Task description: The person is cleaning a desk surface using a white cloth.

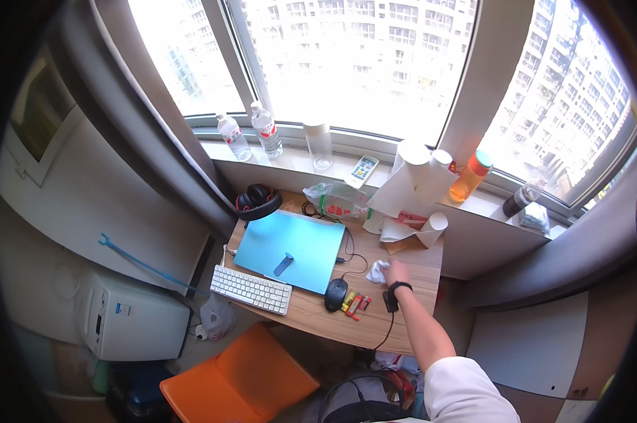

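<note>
My right hand [396, 273], with a black band on the wrist, holds a crumpled white tissue [377, 272] against the right part of the wooden desk [371, 328]. Left of it lie a black computer mouse [336, 294] and several small red and yellow packets [356, 305]. A closed blue laptop [292, 243] has a small dark blue strip-like object [283, 264] on its lid. A white keyboard [252, 289] sits along the laptop's near edge. Black headphones [258, 201] rest at the desk's back left. My left hand is out of view.
An unrolled paper roll [435, 227] and a clear plastic bag [337, 200] lie at the desk's back. The windowsill bears water bottles [266, 132], a clear jar [318, 147], a remote control [362, 170], upright paper rolls [413, 153] and an orange bottle [470, 177]. An orange chair [239, 375] stands in front.
</note>
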Available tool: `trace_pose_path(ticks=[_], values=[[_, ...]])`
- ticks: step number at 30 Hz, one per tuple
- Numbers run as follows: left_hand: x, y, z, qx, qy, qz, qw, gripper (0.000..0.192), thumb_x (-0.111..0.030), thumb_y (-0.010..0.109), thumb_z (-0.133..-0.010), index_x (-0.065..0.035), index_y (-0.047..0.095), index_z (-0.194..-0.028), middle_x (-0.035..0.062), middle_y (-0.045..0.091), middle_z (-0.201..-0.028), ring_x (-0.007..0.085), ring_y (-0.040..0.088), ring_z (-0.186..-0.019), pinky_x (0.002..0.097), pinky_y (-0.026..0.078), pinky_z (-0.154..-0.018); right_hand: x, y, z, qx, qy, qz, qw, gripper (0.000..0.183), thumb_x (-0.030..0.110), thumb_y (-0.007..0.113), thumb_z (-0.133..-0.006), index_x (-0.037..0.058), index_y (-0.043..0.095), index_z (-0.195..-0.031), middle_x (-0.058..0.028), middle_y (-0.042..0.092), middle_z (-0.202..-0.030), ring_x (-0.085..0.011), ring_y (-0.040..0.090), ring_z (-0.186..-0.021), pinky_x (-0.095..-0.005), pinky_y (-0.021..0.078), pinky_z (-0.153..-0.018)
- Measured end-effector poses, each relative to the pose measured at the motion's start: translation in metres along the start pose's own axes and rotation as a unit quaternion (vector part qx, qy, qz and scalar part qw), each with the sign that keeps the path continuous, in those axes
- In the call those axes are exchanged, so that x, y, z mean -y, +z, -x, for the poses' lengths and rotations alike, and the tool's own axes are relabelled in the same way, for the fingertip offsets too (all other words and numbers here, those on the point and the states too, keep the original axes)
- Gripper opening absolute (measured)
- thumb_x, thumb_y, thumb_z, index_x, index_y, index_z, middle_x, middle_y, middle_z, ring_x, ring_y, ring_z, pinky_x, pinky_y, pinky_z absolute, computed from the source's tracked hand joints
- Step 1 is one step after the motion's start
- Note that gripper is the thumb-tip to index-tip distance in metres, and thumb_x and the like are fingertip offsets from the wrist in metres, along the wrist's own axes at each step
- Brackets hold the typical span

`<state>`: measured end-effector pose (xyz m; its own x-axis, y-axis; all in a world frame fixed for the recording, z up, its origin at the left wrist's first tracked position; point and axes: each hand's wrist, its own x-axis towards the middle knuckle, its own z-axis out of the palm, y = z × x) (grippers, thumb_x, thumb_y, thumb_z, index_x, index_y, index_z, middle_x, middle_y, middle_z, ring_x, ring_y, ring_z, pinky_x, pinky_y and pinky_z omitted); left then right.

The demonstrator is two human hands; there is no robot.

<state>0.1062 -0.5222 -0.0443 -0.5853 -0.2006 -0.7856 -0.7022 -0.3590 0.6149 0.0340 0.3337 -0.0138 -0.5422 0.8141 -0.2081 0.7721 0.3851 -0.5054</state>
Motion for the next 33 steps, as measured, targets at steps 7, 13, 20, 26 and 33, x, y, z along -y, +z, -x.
trace_pose_path(ticks=[7,13,20,26,33], values=[[-0.016,0.065,-0.06,-0.017,-0.005,-0.076,0.997,0.034,-0.052,0.059,-0.096,-0.02,0.059,-0.109,0.0029,0.058,-0.08,0.0196,0.057,-0.069,0.038,0.053,-0.06,-0.084,-0.039,0.12,0.021,0.015,0.043,0.999,0.034,0.033,0.081,-0.082,0.003,0.074,-0.095,-0.0245,0.071,-0.096,-0.0433,0.068,-0.091,-0.0524,0.053,-0.083],[-0.027,0.073,-0.065,-0.036,0.005,-0.11,0.993,0.046,-0.053,0.06,-0.093,-0.0175,0.057,-0.121,0.0091,0.061,-0.087,0.0223,0.055,-0.06,0.0395,0.05,-0.05,-0.069,-0.042,0.113,0.063,0.005,0.016,0.998,0.031,0.03,0.079,-0.084,0.002,0.073,-0.097,-0.0258,0.071,-0.099,-0.0441,0.067,-0.097,-0.0517,0.0529,-0.085],[-0.003,0.02,-0.021,-0.01,0.221,-0.261,0.94,0.047,-0.054,0.052,-0.1,-0.0214,0.054,-0.134,0.0037,0.065,-0.101,0.0119,0.042,-0.051,0.0261,0.037,-0.043,0.008,0.009,0.0,0.057,-0.066,0.007,0.996,0.033,0.034,0.077,-0.084,0.0043,0.073,-0.098,-0.0241,0.072,-0.1,-0.0421,0.069,-0.096,-0.051,0.0541,-0.084],[0.033,-0.026,0.037,0.003,0.309,-0.4,0.863,0.035,-0.046,0.045,-0.106,-0.0233,0.056,-0.129,0.0042,0.066,-0.111,0.0075,0.037,-0.05,0.0194,0.028,-0.04,0.052,0.04,-0.046,0.025,-0.1,0.019,0.994,0.03,0.027,0.081,-0.08,0.0062,0.075,-0.102,-0.0215,0.073,-0.101,-0.0405,0.069,-0.096,-0.0495,0.055,-0.086],[0.035,-0.05,0.04,-0.022,0.273,-0.465,0.842,0.034,-0.047,0.045,-0.106,-0.0245,0.056,-0.129,0.0008,0.067,-0.105,0.0075,0.042,-0.052,0.0195,0.03,-0.041,0.055,0.026,-0.032,0.067,-0.09,0.055,0.992,0.031,0.029,0.078,-0.083,0.0045,0.076,-0.1,-0.0234,0.073,-0.103,-0.0394,0.07,-0.099,-0.0488,0.0559,-0.087]])
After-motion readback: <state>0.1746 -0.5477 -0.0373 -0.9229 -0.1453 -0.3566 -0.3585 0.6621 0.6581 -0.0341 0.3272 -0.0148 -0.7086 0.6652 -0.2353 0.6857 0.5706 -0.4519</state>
